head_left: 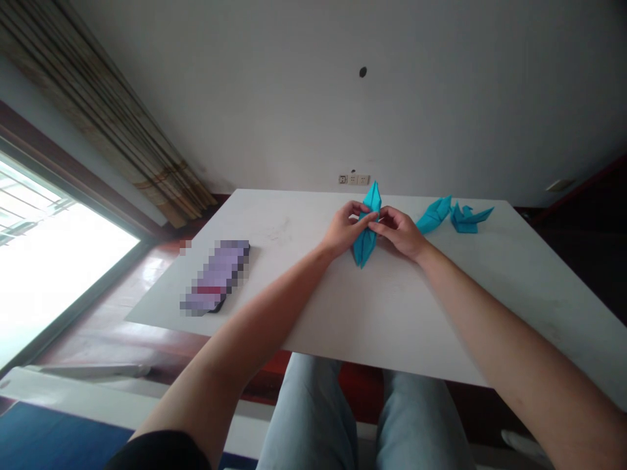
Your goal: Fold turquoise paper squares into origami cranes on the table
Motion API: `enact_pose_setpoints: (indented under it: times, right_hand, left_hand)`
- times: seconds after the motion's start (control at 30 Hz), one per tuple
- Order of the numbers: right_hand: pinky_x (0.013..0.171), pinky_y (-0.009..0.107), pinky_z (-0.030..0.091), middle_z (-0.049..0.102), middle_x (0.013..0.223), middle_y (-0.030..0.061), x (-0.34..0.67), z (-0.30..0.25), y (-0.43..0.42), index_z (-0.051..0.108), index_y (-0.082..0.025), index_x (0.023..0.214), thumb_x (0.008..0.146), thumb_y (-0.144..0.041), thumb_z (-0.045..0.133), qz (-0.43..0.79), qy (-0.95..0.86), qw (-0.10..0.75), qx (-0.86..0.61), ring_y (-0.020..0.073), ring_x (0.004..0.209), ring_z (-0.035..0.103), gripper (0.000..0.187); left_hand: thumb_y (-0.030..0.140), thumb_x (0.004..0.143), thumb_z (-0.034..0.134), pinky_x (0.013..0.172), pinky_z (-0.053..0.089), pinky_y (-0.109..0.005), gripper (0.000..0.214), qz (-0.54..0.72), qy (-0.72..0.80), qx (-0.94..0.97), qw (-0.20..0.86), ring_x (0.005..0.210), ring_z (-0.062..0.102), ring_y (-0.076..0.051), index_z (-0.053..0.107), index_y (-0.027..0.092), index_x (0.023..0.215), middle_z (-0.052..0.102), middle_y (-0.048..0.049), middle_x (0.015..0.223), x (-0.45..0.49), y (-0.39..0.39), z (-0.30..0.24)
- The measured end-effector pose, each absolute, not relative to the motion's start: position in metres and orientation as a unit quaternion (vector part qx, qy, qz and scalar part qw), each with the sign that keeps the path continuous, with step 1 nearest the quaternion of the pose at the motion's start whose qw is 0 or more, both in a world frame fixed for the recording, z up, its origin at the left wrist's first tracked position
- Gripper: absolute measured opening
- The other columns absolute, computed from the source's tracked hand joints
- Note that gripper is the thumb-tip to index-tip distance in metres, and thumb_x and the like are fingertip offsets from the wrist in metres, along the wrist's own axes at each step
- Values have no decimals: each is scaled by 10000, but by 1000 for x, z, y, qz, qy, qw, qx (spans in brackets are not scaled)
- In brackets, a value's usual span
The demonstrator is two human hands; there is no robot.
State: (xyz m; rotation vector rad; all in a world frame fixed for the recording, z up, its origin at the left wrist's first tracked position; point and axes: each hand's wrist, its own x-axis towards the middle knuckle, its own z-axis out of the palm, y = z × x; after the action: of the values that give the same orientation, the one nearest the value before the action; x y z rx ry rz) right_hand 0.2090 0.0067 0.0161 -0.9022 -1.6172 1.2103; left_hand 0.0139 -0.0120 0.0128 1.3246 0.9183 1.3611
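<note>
A long blue piece of folded origami paper (pixel 366 245) is held above the white table (pixel 294 274), its pointed ends up and down. My left hand (pixel 345 230) grips it from the left, thumb across its middle. From the right, my right hand (pixel 399 232) pinches its edge with thumb and fingers. The fingers hide the middle of the paper. Just beyond my right hand lies a second folded blue paper piece (pixel 435 215), partly covered by that hand. Beside it sits a blue origami bird (pixel 466 220) with a pointed end toward the right.
On the table's left side lies a phone-like flat object (pixel 218 274), blurred by pixelation. The wall behind carries sockets (pixel 353 179). A curtain (pixel 112 124) hangs by a bright window (pixel 53 254) at left. My legs (pixel 313 418) are under the table's front edge.
</note>
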Motion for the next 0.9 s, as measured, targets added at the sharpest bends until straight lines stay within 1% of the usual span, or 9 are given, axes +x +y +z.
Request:
enact_pose_setpoints:
  times: [0.07,0.13,0.23,0.33,0.43,0.6,0.73,0.8,0.9]
  right_hand:
    - [688,332,499,711,825,-14,210,14,9,731,-263,925,730,-717,1030,481,-649,461,-367,175,740,610,579]
    - [715,344,547,751,898,1,210,13,11,739,-276,977,750,-696,1024,478,-636,482,-367,196,799,666,556]
    - [711,338,589,779,981,4,211,11,14,733,-306,1070,731,-689,1041,483,-614,511,-358,212,866,717,597]
    - [694,333,606,763,933,-20,210,9,15,733,-329,1148,700,-711,1057,495,-600,523,-350,207,838,721,673]
    - [718,340,611,794,960,-6,210,9,16,773,-319,1165,679,-733,1063,494,-600,519,-356,206,845,727,701]
    - [733,351,559,798,913,11,211,8,18,829,-274,1022,679,-765,1046,470,-625,497,-377,191,790,671,637]
    - [734,342,538,777,904,12,211,8,16,792,-263,965,754,-716,1017,467,-626,503,-371,193,815,670,548]
    - [720,330,536,763,891,5,211,8,15,751,-263,926,786,-663,1004,466,-629,505,-364,189,817,667,494]
    - [703,328,553,763,891,-8,210,9,14,704,-275,941,794,-601,995,477,-630,500,-354,186,797,672,461]
  left_hand:
    - [337,1032,867,759,549,-227,330,570,382,533,495,803,692,-94,638,215,1235,728,8,1044,15,-12,13]
    - [305,1035,859,811,580,-251,377,573,382,518,508,830,725,-109,601,227,1298,754,7,1056,16,-11,12]
    - [349,1020,882,886,597,-272,308,563,364,533,516,901,751,-126,642,193,1135,776,-24,1075,15,-8,9]
    - [457,1018,883,908,611,-289,355,556,333,553,524,942,770,-143,657,184,1034,784,-39,1111,14,-6,7]
    - [426,1022,881,887,611,-276,331,563,319,551,527,933,767,-134,651,188,1036,787,-34,1112,14,-7,6]
    - [361,1048,860,831,582,-232,306,562,324,553,523,824,710,-101,606,199,992,768,-6,954,12,-10,9]
    - [327,1035,876,757,558,-210,278,571,328,549,514,778,703,-83,636,189,1021,738,11,957,13,-10,12]
    - [265,1016,890,715,541,-199,264,574,353,540,503,756,705,-78,641,193,1069,717,26,949,13,-11,14]
    - [199,998,897,666,544,-207,384,573,386,526,497,722,716,-88,594,227,1232,724,40,966,14,-15,17]
